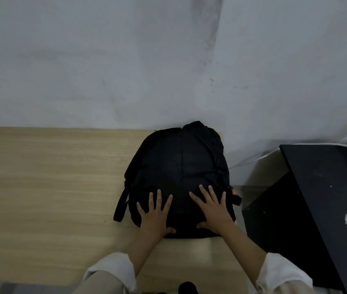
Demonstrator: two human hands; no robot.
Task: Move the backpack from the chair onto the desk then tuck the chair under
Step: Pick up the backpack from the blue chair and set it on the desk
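A black backpack [179, 166] lies flat on the light wooden desk [51, 177], at its right end against the wall. My left hand [155, 213] rests flat on the backpack's near left part, fingers spread. My right hand [212, 209] rests flat on its near right part, fingers spread too. Neither hand grips anything. A strap [121, 206] hangs off the backpack's left side onto the desk. A small dark shape [187, 288] shows at the bottom edge below the desk; I cannot tell what it is. No chair is clearly in view.
A black table or cabinet [316, 198] with a worn pale patch stands to the right of the desk, with a narrow gap between. A grey stained wall [147, 60] runs behind the desk. The desk's left part is bare wood.
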